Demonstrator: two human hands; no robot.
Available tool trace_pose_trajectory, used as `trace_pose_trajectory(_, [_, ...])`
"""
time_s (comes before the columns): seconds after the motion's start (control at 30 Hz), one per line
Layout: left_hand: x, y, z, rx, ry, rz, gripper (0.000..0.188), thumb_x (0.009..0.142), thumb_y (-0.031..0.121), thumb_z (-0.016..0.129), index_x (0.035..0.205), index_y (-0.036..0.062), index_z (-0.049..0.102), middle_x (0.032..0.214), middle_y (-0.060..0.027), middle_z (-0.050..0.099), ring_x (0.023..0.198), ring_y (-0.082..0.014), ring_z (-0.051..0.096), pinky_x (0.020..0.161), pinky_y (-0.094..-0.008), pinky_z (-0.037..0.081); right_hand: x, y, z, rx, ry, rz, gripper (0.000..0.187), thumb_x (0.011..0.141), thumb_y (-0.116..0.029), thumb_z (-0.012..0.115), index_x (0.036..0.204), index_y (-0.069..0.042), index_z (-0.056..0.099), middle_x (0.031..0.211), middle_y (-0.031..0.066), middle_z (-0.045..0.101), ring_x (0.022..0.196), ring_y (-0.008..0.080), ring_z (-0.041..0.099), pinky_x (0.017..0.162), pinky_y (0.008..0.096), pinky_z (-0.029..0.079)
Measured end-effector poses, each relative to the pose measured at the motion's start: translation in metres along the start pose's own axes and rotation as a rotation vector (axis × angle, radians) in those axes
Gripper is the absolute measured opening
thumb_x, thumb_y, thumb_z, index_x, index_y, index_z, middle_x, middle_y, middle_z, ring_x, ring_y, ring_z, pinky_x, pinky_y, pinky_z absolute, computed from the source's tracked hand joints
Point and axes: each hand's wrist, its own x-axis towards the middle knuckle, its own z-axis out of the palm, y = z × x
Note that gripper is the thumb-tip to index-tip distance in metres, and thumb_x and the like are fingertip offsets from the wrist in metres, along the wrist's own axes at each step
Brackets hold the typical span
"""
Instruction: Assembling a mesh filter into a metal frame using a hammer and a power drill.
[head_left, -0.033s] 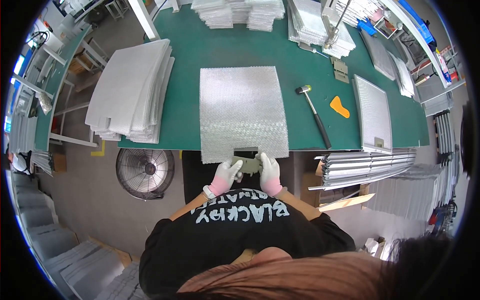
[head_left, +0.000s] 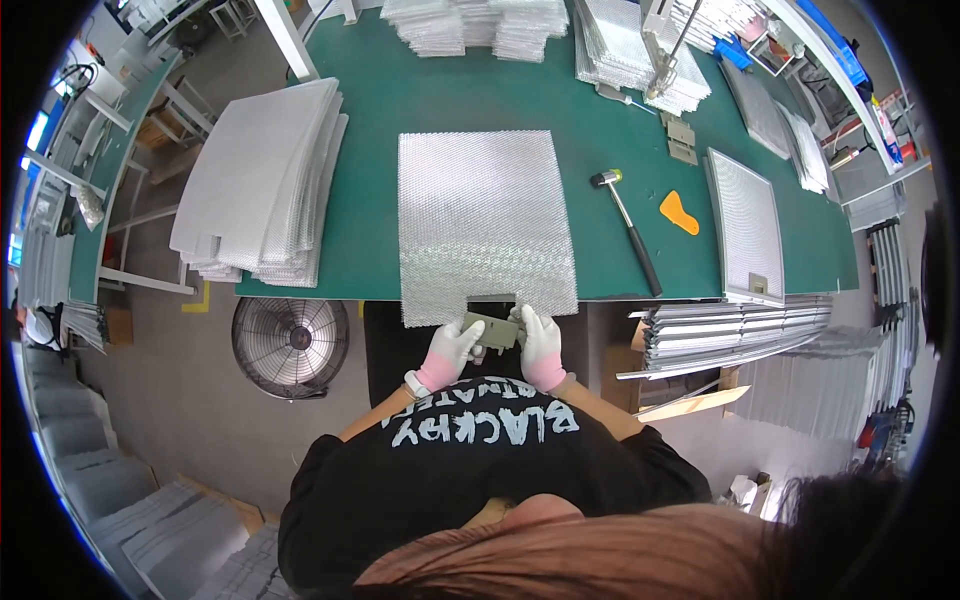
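Left grip (head_left: 452,350) on olive plate (head_left: 496,332)

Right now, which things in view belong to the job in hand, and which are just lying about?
In the job:
olive part, held in the left hand, right hand at its right end
notched mesh sheet, right by it
likely, stacked mesh sheets at left

Lying about, untouched, as far as I can judge:
hammer
orange piece
floor fan
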Motion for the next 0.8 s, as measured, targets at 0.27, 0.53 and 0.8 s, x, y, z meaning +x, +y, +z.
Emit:
trace_pose_trajectory(0.27, [0.003, -0.014, -0.002, -0.117, -0.058, 0.077, 0.037, 0.1, 0.035, 0.055, 0.099, -0.001, 0.061, 0.075, -0.0055, 0.063, 0.061, -0.0097, 0.057, 0.057, -0.0251, 0.049, 0.001, 0.004, -0.005, 0.034, 0.004, 0.055, 0.026, 0.098, -0.026, 0.059, 0.095, -0.001, 0.068, 0.079, -0.0007, 0.063, 0.067, 0.004, 0.053, 0.059, 0.0206, 0.041])
trace_pose_trajectory(0.53, [0.003, -0.019, 0.0, -0.124, -0.041, 0.072, 0.034, 0.101, 0.032, 0.053, 0.107, -0.0009, 0.059, 0.08, -0.0055, 0.065, 0.064, -0.0102, 0.06, 0.058, -0.0256, 0.05, -0.003, -0.003, 0.005, -0.172, 0.099, 0.016, 0.025, 0.098, -0.025, 0.059, 0.095, -0.001, 0.066, 0.074, -0.0028, 0.059, 0.058, 0.0027, 0.046, 0.052, 0.0208, 0.036])
trace_pose_trajectory(0.8, [-0.012, 0.013, -0.014, 0.209, -0.419, -0.034, 0.056, 0.1, 0.041, 0.05, 0.13, -0.0067, 0.046, 0.107, -0.0171, 0.066, 0.092, -0.0222, 0.066, 0.082, -0.033, 0.052, 0.001, 0.017, -0.01, -0.074, -0.265, -0.099, 0.033, 0.098, -0.025, 0.06, 0.113, 0.004, 0.057, 0.102, 0.0084, 0.064, 0.09, 0.0129, 0.061, 0.077, 0.0265, 0.051])
